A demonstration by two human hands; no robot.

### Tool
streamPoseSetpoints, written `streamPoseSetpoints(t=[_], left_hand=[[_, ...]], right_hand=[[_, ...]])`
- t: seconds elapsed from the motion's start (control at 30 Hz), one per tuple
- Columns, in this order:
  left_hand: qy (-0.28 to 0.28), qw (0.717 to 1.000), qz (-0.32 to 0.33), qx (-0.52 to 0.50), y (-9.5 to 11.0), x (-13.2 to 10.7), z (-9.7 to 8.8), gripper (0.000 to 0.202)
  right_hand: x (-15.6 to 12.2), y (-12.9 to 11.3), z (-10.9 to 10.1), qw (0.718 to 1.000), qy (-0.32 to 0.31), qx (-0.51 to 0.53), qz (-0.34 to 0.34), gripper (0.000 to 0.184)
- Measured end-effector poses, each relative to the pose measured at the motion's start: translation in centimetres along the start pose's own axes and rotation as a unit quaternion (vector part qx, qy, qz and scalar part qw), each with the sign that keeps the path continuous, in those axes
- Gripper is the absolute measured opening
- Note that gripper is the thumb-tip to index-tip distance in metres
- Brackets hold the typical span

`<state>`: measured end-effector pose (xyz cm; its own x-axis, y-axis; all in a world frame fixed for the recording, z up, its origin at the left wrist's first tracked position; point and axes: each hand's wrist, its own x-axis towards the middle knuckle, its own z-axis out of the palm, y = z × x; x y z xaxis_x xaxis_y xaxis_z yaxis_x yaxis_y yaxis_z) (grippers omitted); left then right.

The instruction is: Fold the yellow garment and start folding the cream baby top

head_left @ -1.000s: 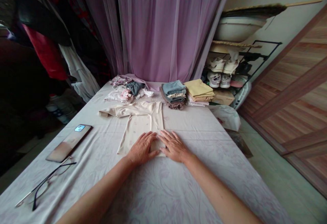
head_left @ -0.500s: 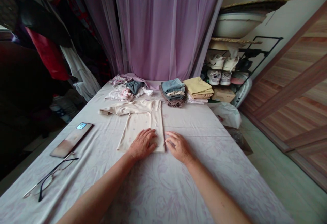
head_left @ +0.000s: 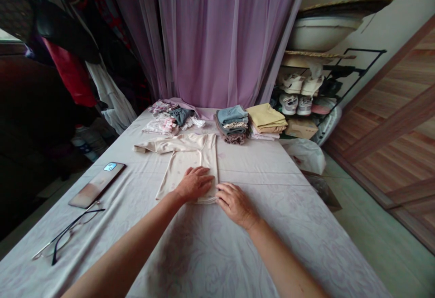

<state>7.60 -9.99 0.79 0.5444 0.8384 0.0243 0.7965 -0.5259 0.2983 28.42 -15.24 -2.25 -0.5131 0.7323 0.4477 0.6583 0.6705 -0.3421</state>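
A small beige long-sleeved garment (head_left: pixel 190 157) lies folded lengthwise on the pale patterned bed sheet (head_left: pixel 210 248), one sleeve stretched out to the left. My left hand (head_left: pixel 196 183) rests flat on its lower part, fingers spread and pointing right. My right hand (head_left: pixel 234 202) sits at the garment's lower right corner, fingers curled at the hem, which is slightly lifted and bunched there.
A phone (head_left: pixel 97 185) and a pair of glasses (head_left: pixel 66 239) lie on the left of the sheet. Folded clothes (head_left: pixel 249 123) and loose small clothes (head_left: pixel 168 121) sit at the far end by a purple curtain (head_left: pixel 224 40). A shoe rack (head_left: pixel 306 94) stands right.
My left hand slid up the garment a little. My right hand drew off the cloth to the side, then came back to the lower right corner, where the hem now bunches.
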Motion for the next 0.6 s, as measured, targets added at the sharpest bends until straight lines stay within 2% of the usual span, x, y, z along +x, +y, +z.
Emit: streamPoseSetpoints(t=[0.1,0.2,0.23,0.3,0.4,0.5,0.6], left_hand=[[-0.021,0.998,0.036,-0.051,-0.6,-0.8,-0.8,0.042],[-0.061,0.989,0.069,-0.117,-1.3,-2.5,-2.3,0.049],[-0.068,0.988,0.051,-0.125,-1.6,-3.1,-2.9,0.054],[-0.070,0.992,-0.030,-0.098,-2.5,-4.2,-4.0,0.062],[-0.062,0.986,-0.154,-0.011,-4.7,-5.1,-5.8,0.056],[-0.035,0.978,-0.207,0.020,-8.1,-4.8,-7.8,0.038],[0.038,0.973,-0.228,-0.024,-11.6,-3.1,-9.5,0.024]], right_hand=[[1.1,0.1,0.3,0.998,0.037,0.033,0.024,0.016],[3.1,0.7,0.0,0.994,0.046,0.047,0.085,0.023],[4.0,1.0,-0.2,0.992,0.033,0.043,0.115,0.025],[5.9,1.7,-0.5,0.984,0.000,0.030,0.175,0.027],[8.7,2.7,-0.7,0.971,-0.014,0.027,0.238,0.027],[11.1,3.5,-0.5,0.958,0.011,0.045,0.284,0.024],[13.1,4.7,-0.2,0.949,0.036,0.054,0.308,0.023]])
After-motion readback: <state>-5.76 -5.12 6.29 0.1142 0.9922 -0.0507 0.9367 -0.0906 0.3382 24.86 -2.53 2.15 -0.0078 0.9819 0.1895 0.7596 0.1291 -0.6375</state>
